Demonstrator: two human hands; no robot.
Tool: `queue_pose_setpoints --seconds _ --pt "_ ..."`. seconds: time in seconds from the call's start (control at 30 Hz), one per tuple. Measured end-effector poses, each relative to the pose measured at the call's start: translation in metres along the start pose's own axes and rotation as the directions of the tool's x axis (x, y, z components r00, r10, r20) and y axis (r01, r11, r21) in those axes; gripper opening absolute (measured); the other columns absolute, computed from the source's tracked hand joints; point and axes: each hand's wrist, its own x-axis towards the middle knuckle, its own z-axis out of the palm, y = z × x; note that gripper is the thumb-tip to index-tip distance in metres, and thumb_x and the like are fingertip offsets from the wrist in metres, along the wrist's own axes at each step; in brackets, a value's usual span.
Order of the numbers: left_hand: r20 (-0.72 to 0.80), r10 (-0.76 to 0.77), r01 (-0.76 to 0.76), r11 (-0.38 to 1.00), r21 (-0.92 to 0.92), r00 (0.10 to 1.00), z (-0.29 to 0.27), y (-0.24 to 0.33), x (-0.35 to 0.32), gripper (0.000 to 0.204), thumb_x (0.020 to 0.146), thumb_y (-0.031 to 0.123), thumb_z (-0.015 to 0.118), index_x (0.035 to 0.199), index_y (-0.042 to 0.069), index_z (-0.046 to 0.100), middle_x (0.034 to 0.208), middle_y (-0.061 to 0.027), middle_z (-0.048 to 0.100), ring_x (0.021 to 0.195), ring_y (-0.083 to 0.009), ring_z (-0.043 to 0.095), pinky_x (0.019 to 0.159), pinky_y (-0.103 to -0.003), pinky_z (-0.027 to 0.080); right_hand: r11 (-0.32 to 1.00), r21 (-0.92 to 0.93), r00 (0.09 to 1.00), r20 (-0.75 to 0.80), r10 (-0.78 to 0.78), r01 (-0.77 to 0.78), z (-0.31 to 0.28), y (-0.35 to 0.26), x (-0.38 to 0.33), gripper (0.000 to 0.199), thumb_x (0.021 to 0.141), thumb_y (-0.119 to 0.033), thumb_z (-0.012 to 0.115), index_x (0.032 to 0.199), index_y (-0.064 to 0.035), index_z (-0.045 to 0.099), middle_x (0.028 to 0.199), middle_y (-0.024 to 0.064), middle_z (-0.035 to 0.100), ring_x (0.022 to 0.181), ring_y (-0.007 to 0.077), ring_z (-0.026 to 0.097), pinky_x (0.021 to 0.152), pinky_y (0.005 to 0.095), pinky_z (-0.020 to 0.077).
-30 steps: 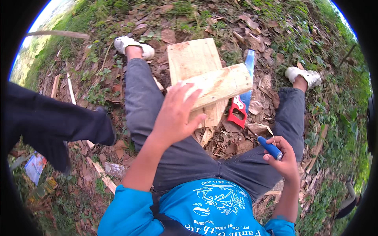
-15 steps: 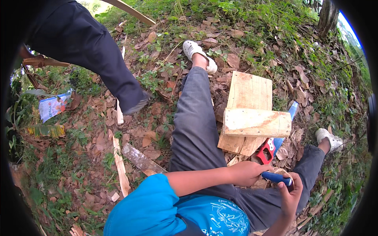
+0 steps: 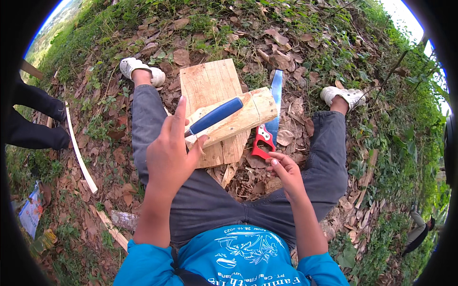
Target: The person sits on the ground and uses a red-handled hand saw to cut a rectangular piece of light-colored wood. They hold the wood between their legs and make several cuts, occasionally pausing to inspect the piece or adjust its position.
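Observation:
My left hand (image 3: 169, 150) is raised over the near left end of the stacked wood, index finger stretched and thumb out. Between them it grips the metal end of a blue-handled tool (image 3: 217, 116); that end is mostly hidden by the hand, so its kind cannot be told. Behind the handle a thick pale wood block (image 3: 260, 107) lies across a wide board (image 3: 210, 81). My right hand (image 3: 285, 175) is closed, thumb and fingertips together, just by the red grip of a handsaw (image 3: 274, 121). Whatever those fingertips may pinch is too small to make out.
My outstretched legs (image 3: 150, 124) flank the wood, on ground strewn with dry leaves. At left are another person's dark trouser legs (image 3: 36, 112), a pale wood strip (image 3: 78, 148) and a printed packet (image 3: 31, 212). A second person (image 3: 420, 231) shows at the far right.
My view has turned and the hands have come apart. The blue-handled tool has moved away from my right hand, up and left over the block. The other person's leg now shows farther left.

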Motion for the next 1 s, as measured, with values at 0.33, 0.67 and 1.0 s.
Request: queue_pose_setpoints --seconds 0.33,0.67,1.0 --pt "0.271 0.126 0.054 0.82 -0.57 0.954 0.014 -0.003 -0.029 0.034 0.105 0.028 0.054 0.126 0.005 0.067 0.107 -0.0194 0.073 0.098 -0.0401 0.069 0.081 -0.047 0.055 0.998 -0.016 0.972 0.228 -0.05 0.055 0.049 -0.002 0.005 0.043 0.103 -0.021 0.065 0.141 -0.0011 0.056 0.123 0.009 0.068 0.095 0.0098 0.063 0.085 0.0258 0.0506" --pt "0.342 0.244 0.239 0.369 -0.898 0.907 0.07 0.03 -0.059 0.059 0.113 0.04 0.035 0.15 -0.005 0.043 0.109 -0.017 0.07 0.103 -0.0269 0.069 0.089 -0.039 0.053 0.975 0.205 0.913 0.377 -0.155 0.08 0.062 -0.008 -0.013 0.05 0.103 -0.032 0.067 0.137 0.0032 0.053 0.12 0.0073 0.061 0.108 0.0142 0.06 0.091 0.0297 0.0491" --pt "0.308 0.11 0.269 0.277 -0.923 0.945 0.066 0.033 -0.051 0.068 0.107 0.044 0.054 0.154 -0.002 0.035 0.099 -0.0042 0.061 0.093 -0.007 0.058 0.08 -0.026 0.049 0.986 -0.128 0.955 0.29 -0.065 0.106 0.044 -0.021 -0.011 0.021 0.107 -0.023 0.061 0.105 -0.002 0.066 0.069 -0.0063 0.052 0.054 0.0012 0.042 0.047 0.0191 0.0305"
